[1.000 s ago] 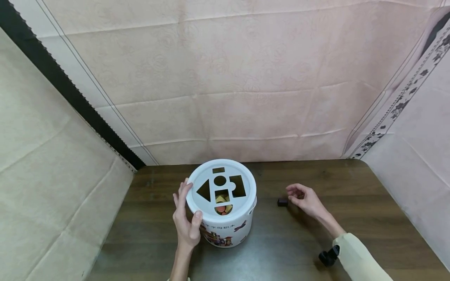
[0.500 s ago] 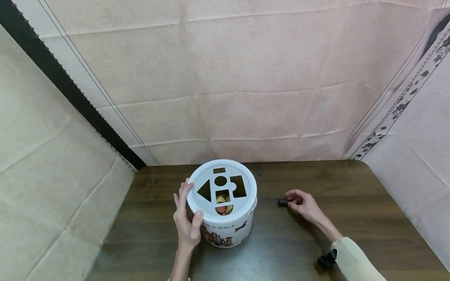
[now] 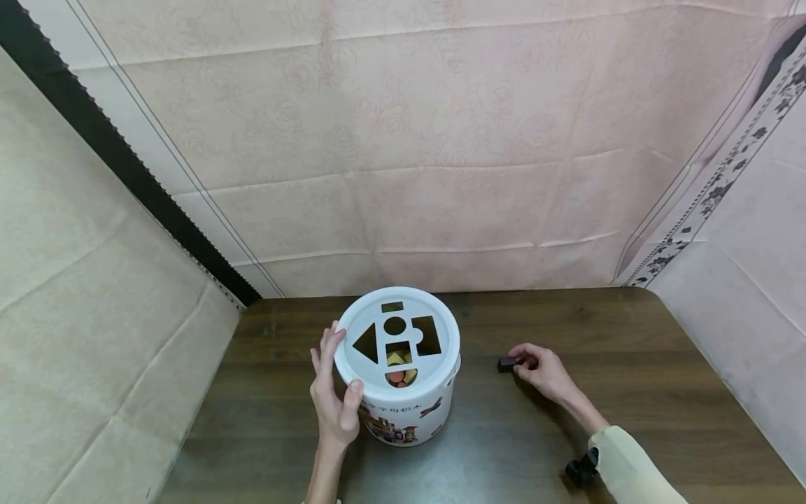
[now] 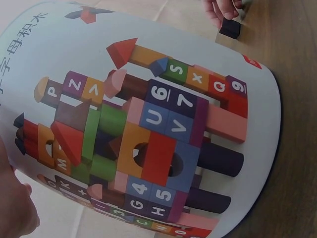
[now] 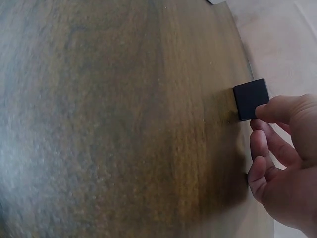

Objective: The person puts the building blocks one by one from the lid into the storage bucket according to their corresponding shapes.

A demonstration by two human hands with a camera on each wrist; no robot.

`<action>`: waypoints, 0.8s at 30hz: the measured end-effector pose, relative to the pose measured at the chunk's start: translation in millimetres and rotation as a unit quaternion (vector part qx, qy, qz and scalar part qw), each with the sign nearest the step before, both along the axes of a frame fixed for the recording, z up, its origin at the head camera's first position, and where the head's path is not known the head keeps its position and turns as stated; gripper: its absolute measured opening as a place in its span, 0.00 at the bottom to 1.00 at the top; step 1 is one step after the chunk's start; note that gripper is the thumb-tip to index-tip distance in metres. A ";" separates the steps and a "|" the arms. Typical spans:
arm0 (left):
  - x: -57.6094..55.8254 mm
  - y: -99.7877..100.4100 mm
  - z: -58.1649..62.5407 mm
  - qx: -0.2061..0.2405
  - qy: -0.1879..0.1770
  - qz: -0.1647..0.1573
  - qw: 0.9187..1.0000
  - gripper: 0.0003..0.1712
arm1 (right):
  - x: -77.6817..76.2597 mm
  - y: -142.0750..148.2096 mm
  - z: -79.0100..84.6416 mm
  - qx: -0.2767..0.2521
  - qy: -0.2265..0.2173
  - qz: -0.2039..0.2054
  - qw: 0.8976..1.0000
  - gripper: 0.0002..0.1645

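Note:
A white bucket (image 3: 434,409) printed with a block castle stands on the table under a pale lid (image 3: 371,374) with shaped holes. My left hand (image 3: 334,402) holds its left side, thumb on the front of the rim and fingers round the far side. Through two lid openings, yellow and reddish blocks show inside. To the right, my right hand (image 3: 546,378) pinches a small black block (image 5: 250,99) by its near edge, the thumb lying on one face. The block sits low over the wood, and the fingers behind it are partly hidden in the right wrist view.
The brown wooden table (image 3: 478,455) ends at a pale cloth wall (image 3: 478,175) close behind the bucket. More cloth hangs on the left and right sides. A black device (image 3: 581,470) is worn at the right wrist.
My right hand has come down and slightly left, its fingers closing onto the black block, which has barely shifted. The left hand and bucket hold their place.

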State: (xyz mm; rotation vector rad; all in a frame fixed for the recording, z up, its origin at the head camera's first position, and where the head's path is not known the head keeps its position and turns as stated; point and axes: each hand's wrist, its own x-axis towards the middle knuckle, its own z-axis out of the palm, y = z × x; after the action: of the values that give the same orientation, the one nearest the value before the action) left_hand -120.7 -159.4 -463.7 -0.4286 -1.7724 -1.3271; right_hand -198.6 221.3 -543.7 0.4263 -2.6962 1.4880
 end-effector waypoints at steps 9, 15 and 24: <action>0.6 0.4 0.1 0.001 -0.001 0.000 1.000 0.38 | 0.6 0.7 4.7 0.015 -0.008 -0.006 1.000 0.13; 0.9 0.3 -0.2 0.002 -0.001 -0.003 1.000 0.38 | -1.5 2.1 14.6 -0.002 0.000 -0.008 1.000 0.12; 0.8 -0.1 0.3 0.001 -0.001 -0.006 1.000 0.38 | -3.8 2.9 36.6 -0.008 0.002 0.007 1.000 0.12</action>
State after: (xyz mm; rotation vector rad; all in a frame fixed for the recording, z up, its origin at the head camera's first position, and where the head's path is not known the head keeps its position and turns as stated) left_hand -119.9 -159.4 -463.4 -0.4380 -1.7725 -1.3365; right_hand -202.4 224.2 -507.1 0.4475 -2.6825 1.5088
